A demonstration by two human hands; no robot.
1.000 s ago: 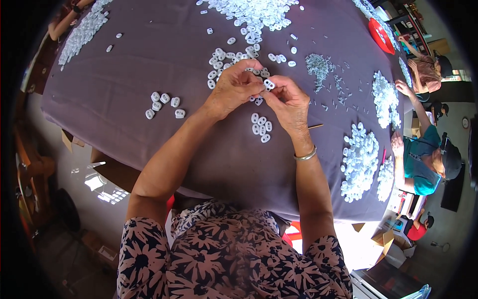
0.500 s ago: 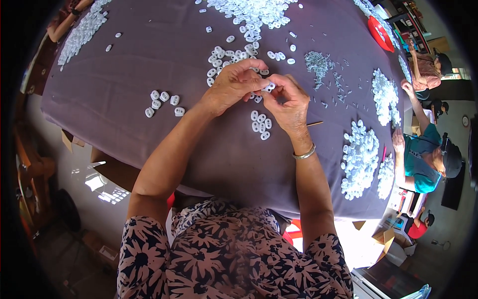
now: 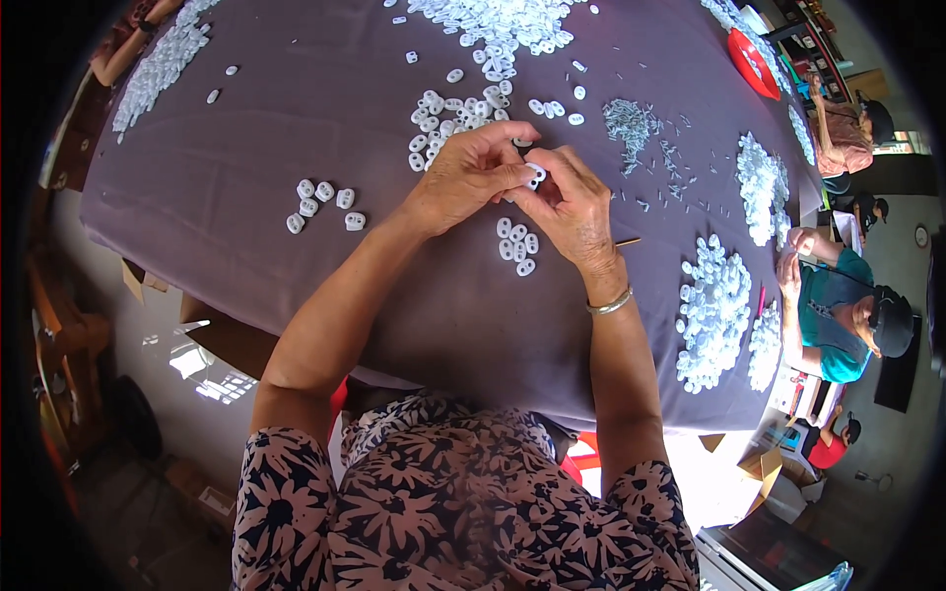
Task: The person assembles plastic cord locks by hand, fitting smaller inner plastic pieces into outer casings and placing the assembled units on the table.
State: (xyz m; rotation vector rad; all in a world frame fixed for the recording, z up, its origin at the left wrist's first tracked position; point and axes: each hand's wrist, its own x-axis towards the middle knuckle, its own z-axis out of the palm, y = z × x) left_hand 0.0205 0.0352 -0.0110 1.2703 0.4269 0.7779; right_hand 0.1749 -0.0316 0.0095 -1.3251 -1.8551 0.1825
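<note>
A small white oval plastic piece with two dark holes [image 3: 535, 175] is pinched between the fingertips of both hands, above the cloth. My left hand [image 3: 461, 175] closes on it from the left, with thumb and forefinger at its edge. From the right, the thumb and fingers of my right hand [image 3: 575, 212] grip the same piece. Beyond my left hand lies a loose cluster of similar white pieces [image 3: 431, 125], partly covered by my fingers. Several more pieces [image 3: 517, 246] sit together just below the hands. A thin brownish stick [image 3: 628, 241] lies beside my right wrist.
Small metal screws [image 3: 631, 128] are heaped to the right on the dark tablecloth [image 3: 443, 305]. Larger white heaps lie at the far side [image 3: 503, 25] and the right [image 3: 713, 315]. Several pieces [image 3: 325, 202] form a group at left. A red bowl [image 3: 753, 64] and co-workers [image 3: 838, 305] border the table.
My right hand has shifted slightly, and the white piece has turned between my fingertips. At the right, a co-worker's raised hand has come down to meet the other.
</note>
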